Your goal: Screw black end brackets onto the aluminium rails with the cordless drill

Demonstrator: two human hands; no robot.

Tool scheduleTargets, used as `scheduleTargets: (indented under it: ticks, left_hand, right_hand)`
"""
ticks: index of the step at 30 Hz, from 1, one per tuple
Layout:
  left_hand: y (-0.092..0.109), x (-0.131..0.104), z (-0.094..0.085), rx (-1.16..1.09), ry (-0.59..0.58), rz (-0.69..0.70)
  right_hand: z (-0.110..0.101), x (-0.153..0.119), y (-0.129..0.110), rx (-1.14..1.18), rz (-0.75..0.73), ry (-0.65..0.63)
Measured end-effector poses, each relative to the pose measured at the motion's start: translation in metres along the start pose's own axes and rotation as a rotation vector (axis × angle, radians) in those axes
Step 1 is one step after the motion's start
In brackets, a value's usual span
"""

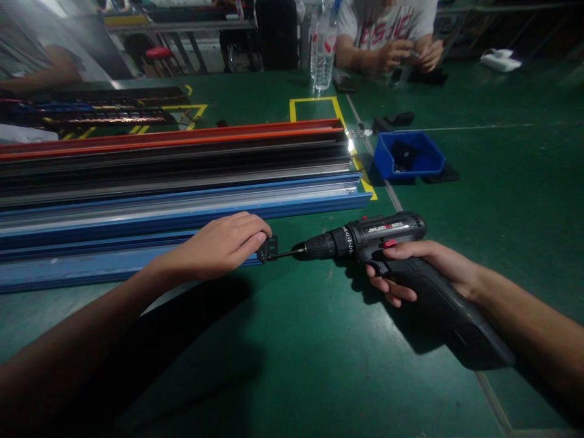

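Observation:
My right hand is wrapped round the handle of a black cordless drill, which points left. Its long thin bit reaches a small black end cap at the right end of the nearest blue rail. Over that rail end lies my left hand, its fingers bent and closed at the end cap, which they partly cover. The screw head, if there is one at the bit's tip, is too small to make out.
More long rails lie behind: a blue rail, black ones and an orange rail. A blue bin with black parts stands at the back right, a plastic bottle further off. Across the green table sits a person handling something small.

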State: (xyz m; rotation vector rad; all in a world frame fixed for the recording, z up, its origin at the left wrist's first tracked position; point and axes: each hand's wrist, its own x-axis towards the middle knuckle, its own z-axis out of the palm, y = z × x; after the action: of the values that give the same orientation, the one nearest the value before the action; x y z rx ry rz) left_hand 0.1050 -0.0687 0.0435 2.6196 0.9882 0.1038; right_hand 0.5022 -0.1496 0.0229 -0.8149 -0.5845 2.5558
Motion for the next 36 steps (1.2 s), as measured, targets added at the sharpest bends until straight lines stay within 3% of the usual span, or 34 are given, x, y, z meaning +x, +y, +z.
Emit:
scheduleTargets:
  ticks: [36]
  left_hand:
    - [-0.0008,0.001,-0.0005,-0.001,-0.017,-0.031]
  right_hand:
    - [0.0038,-0.0003,-0.0027,-0.02,0.014,-0.039]
